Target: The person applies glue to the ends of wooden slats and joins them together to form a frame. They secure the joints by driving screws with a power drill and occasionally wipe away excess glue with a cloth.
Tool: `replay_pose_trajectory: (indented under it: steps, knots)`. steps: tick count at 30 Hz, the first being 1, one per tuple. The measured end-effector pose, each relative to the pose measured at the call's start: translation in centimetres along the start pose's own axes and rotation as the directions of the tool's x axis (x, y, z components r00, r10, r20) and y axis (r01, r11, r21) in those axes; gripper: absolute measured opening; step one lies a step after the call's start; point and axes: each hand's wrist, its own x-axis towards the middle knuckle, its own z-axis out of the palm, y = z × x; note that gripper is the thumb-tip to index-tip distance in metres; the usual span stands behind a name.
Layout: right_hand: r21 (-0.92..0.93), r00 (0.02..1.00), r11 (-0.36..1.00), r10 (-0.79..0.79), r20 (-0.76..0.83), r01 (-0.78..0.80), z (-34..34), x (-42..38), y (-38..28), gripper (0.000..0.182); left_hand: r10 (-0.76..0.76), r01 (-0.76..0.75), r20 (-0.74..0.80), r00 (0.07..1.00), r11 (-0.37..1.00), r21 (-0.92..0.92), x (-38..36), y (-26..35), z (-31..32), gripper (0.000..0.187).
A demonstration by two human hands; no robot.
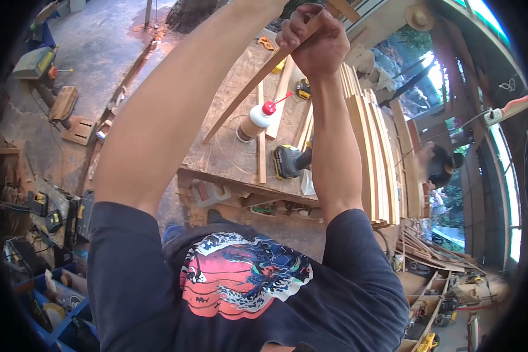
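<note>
My right hand (318, 46) is raised at the top of the view, closed around a thin wooden strip (247, 89). The strip slants from the hand down toward the left side of the workbench (202, 154). Close by my fingers, a short piece of wood (345, 9) shows at the top. My left arm reaches up past the upper edge, and its hand is out of sight. Below the strip stands a glue bottle (254, 122) with a red cap, beside narrow wooden slats (261, 158). A cordless drill (288, 161) lies near my right forearm.
A stack of long boards (374, 158) runs along the bench's right side. Another person (441, 165) is farther right. Toolboxes (53, 214) and a blue bin (58, 334) stand at lower left. A plastic jug (210, 192) sits under the benchtop.
</note>
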Motion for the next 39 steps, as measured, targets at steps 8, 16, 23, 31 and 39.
replay_pose_trajectory:
  steps: [8,16,23,31,39]
  knots:
    - [-0.078,0.995,0.995,-0.065,-0.081,0.058,-0.4,-0.3,-0.5,0.043,0.668,-0.338,-0.420,0.614,0.703,0.626,-1.1,-2.3,3.1,0.068]
    - [-0.306,0.980,0.946,-0.150,-0.130,0.105,-0.6,-0.6,-0.8,0.042,0.589,-0.387,-0.374,0.716,0.781,0.490,-1.9,-2.2,3.7,0.072]
    - [-0.286,0.984,0.954,-0.131,-0.123,0.091,-1.0,-0.8,-0.7,0.044,0.605,-0.357,-0.388,0.695,0.759,0.544,-2.2,-2.3,4.1,0.077]
    - [-0.385,0.979,0.917,-0.164,-0.119,0.106,-0.7,-1.1,-1.0,0.041,0.596,-0.407,-0.379,0.708,0.783,0.471,-2.1,-2.7,4.4,0.071]
    - [-0.459,0.958,0.883,-0.211,-0.195,0.101,-0.3,-1.0,-0.5,0.047,0.555,-0.269,-0.356,0.752,0.751,0.604,-1.9,-2.5,3.6,0.062]
